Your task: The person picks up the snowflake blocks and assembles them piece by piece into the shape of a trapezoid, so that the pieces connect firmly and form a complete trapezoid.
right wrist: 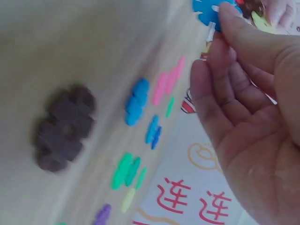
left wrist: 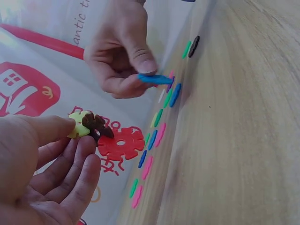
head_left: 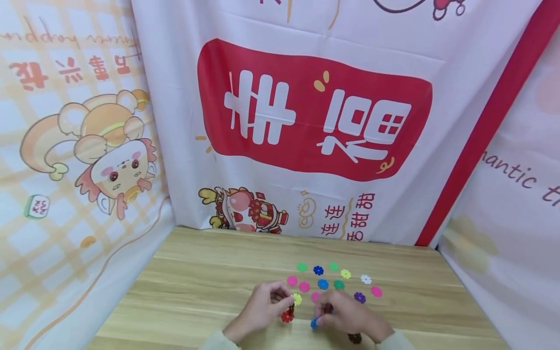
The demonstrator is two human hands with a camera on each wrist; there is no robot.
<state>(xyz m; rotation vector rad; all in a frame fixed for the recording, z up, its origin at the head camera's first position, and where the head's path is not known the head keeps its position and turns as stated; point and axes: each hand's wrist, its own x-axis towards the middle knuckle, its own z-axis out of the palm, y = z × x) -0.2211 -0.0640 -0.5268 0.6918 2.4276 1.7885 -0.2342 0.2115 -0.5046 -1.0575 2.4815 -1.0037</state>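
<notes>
In the head view my left hand (head_left: 262, 307) is raised over the near part of the table. Its thumb and finger pinch a yellow flower-shaped plastic disc (left wrist: 78, 127), which is joined to a brown disc (left wrist: 95, 123). A red disc (left wrist: 123, 143) is fixed to the brown one, so the three form a small chain. Opposite, my right hand (head_left: 347, 313) pinches a blue disc (left wrist: 155, 79) by its edge between thumb and forefinger. That blue disc is held apart from the chain, and its toothed rim shows in the right wrist view.
A brown disc (right wrist: 66, 130) lies by my right forearm. Several loose discs spread beyond my hands, among them a white one (head_left: 366, 279), a purple one (head_left: 359, 297) and a pink one (head_left: 376, 291). Printed cloth (head_left: 315, 204) hangs behind the wooden table (head_left: 183, 277).
</notes>
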